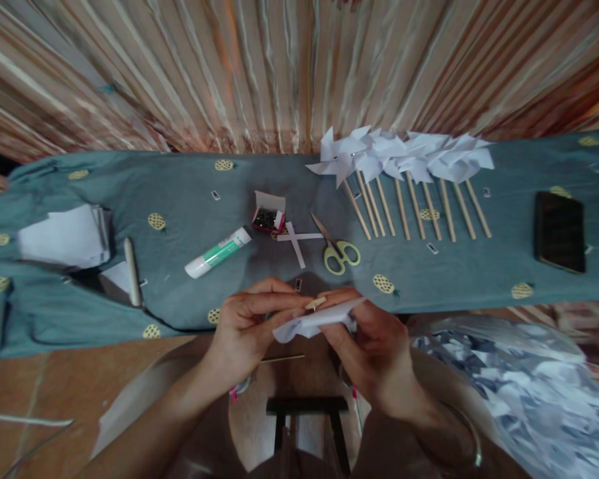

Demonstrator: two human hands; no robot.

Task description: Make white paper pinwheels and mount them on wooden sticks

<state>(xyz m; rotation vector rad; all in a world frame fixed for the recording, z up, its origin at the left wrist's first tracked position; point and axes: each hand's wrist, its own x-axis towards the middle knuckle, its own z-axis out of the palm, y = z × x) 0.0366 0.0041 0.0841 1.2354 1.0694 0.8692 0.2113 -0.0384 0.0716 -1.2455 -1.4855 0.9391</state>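
Just above the lap, the left hand [244,326] and right hand [374,346] meet, fingers clamped on a folded white paper piece [312,322] and a small wooden stick tip [315,303]. Beyond, on the teal-clothed counter [479,273], lie scissors [337,249], a glue stick [218,252] and, farthest, finished paper pinwheels [404,159].

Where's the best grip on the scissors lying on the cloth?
Take the scissors by the yellow-green loop handles, coming from the near edge of the cloth. The handles point toward the person and lie clear; the blades point away toward the paper strips, so that end is likely awkward.
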